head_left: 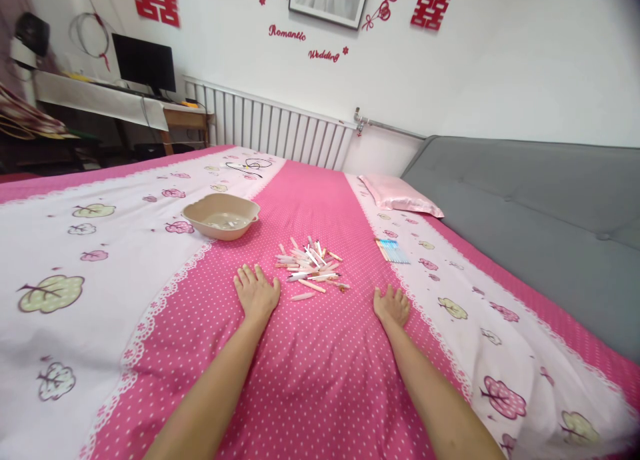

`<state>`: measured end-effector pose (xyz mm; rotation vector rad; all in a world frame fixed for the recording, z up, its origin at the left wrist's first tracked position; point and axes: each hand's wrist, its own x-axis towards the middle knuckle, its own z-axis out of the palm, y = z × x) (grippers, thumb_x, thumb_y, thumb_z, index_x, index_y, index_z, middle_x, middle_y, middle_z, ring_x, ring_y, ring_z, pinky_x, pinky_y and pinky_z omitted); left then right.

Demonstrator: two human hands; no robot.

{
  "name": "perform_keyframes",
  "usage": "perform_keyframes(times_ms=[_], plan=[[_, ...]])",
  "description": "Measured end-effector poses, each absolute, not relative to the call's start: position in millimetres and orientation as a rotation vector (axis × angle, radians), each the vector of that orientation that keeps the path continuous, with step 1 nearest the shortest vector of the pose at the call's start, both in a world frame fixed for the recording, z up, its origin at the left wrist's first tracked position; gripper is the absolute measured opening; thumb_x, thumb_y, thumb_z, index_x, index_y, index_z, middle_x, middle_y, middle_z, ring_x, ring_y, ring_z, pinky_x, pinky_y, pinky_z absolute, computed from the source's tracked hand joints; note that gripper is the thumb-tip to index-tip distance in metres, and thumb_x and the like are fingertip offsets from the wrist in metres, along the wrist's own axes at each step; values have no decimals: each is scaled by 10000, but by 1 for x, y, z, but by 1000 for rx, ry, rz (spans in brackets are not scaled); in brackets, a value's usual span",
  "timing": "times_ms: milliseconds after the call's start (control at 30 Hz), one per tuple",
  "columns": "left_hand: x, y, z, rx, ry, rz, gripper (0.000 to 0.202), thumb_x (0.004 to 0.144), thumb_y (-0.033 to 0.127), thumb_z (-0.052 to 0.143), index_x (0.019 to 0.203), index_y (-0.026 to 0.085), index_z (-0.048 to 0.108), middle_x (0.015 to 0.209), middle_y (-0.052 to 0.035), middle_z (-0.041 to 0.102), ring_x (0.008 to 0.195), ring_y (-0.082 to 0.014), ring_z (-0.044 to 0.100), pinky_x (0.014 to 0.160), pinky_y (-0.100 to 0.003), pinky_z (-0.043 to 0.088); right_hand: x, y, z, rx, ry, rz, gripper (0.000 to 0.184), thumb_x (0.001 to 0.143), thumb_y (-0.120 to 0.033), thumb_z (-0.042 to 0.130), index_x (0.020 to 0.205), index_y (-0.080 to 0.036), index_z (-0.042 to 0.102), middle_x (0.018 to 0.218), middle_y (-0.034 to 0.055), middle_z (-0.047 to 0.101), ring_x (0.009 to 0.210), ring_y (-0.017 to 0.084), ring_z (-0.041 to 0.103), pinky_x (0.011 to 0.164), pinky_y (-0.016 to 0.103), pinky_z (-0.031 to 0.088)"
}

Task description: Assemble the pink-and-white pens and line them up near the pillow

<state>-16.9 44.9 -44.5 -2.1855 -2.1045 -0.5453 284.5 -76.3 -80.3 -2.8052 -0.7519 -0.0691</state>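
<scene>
My left hand (257, 291) lies flat on the pink dotted bedsheet (310, 373), fingers stretched forward, holding nothing. Just to its right is a loose pile of several pink and white pens (311, 267). My right hand (391, 305) rests palm down on the sheet further right, fingers spread, empty too. A bundle of blue pens (393, 251) lies beyond the right hand. A beige shallow bowl (221, 215) sits past the left hand, to the left of the pile.
A pink pillow (400, 195) lies at the head of the bed by the grey padded headboard (540, 213). A white radiator (280, 130) lines the far wall. A desk with a dark monitor (144, 63) stands at the far left.
</scene>
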Motion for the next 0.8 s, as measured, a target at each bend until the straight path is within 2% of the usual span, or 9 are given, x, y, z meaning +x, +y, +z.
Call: perform_keyframes(times_ms=[800], plan=[[-17,45,-44,-2189,-2106,-540,699,808,454,342,1360,27,362,1413,-248,335,1337,-356,251,1085,-461,151,282,-77,-77,-2803,-753,-48,643,876,-478,251,1408,-120,298,1460,166,281,1334,288,233,1076,437,131]])
